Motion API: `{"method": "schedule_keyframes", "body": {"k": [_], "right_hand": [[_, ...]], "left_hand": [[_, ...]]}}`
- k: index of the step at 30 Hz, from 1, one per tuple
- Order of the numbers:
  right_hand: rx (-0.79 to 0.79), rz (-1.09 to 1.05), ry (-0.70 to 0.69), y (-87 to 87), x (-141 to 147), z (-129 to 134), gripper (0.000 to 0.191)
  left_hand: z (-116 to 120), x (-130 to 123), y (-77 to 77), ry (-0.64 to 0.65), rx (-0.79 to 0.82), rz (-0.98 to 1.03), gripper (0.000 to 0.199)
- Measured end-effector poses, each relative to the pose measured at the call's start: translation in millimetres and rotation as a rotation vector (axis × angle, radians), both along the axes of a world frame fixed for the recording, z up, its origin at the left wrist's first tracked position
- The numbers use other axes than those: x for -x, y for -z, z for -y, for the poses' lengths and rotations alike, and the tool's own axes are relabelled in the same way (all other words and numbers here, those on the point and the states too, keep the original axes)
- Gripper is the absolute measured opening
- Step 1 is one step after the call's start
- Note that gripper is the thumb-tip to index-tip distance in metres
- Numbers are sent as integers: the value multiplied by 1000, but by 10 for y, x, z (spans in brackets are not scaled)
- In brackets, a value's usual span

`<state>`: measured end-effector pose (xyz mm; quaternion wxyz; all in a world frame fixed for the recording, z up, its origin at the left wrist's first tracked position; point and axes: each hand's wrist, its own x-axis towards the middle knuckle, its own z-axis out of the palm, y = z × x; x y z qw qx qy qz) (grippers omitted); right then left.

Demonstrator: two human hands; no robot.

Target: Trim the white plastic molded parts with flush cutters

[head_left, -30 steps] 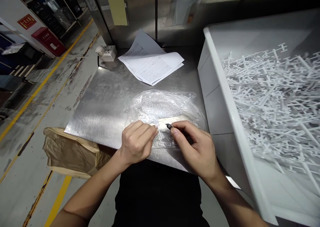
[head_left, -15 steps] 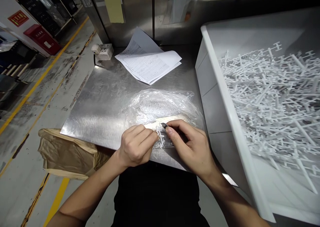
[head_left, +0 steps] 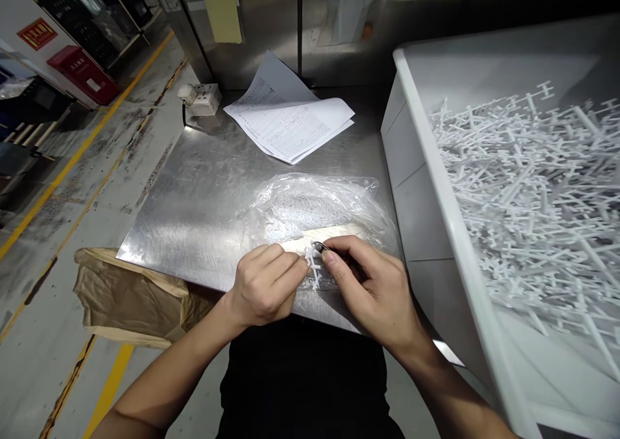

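My left hand (head_left: 268,283) is closed, its fingers pinching a small white branched plastic sprue (head_left: 314,272) that hangs down past the fingertips. Closed around a pair of small dark metal nippers (head_left: 320,246), my right hand (head_left: 375,284) holds their tip against the top of the sprue. The handles are mostly hidden in the palm. Behind both hands a clear plastic bag (head_left: 320,197) lies on the metal table; speckled pale pieces show through it, with a cream-coloured strip (head_left: 334,232) at its near side.
A large white bin (head_left: 438,187) on the right holds a heap of white plastic sprues (head_left: 542,200). Printed sheets (head_left: 295,126) and a power socket (head_left: 203,100) are at the back of the metal table (head_left: 184,200). An open brown bag (head_left: 135,297) stands below the left edge.
Both hands keep their grips and stay almost in place. The sprue and the nippers' tip have shifted very slightly, along with a small shift of the whole view.
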<state>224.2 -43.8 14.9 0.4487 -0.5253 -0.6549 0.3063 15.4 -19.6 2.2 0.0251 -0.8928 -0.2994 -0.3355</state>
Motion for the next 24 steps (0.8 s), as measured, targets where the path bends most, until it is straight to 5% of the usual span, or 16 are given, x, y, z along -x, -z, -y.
{"method": "schedule_keyframes", "body": {"k": [15, 24], "right_hand": [[-17, 16, -19, -7, 12, 18, 11], [146, -3, -2, -16, -5, -22, 21]], "left_hand": [[2, -20, 19, 32, -47, -31, 21], [5, -53, 3, -3, -73, -17, 22]]}}
